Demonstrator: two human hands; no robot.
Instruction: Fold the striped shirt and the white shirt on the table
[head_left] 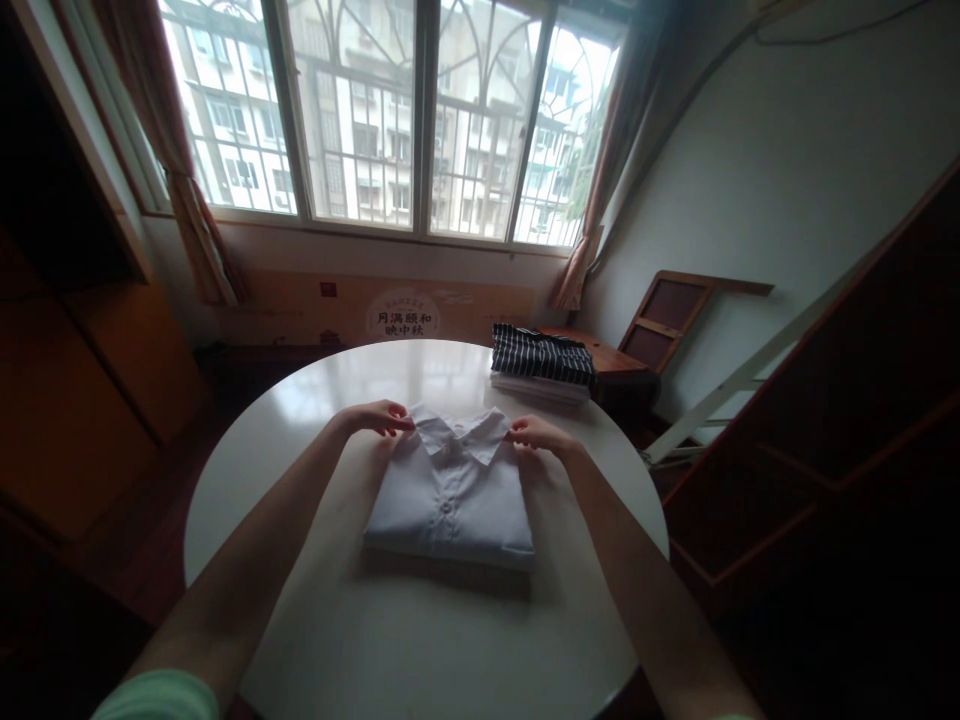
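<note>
A white button-up shirt (450,500), folded into a neat rectangle, lies on the round white table (315,620) with its collar facing away from me. My left hand (382,417) pinches the shirt's far left corner beside the collar. At the far right corner, my right hand (534,434) grips the fabric in the same way, fingers closed. The row of buttons runs down the middle of the shirt, and its near edge rests on the tabletop.
A stack of folded clothes (541,358), a black striped one on top of white ones, stands at the table's far right. Behind it is a wooden cabinet (600,352). Barred windows (360,120) with tied curtains (184,190) fill the back wall. A dark wooden piece leans at right.
</note>
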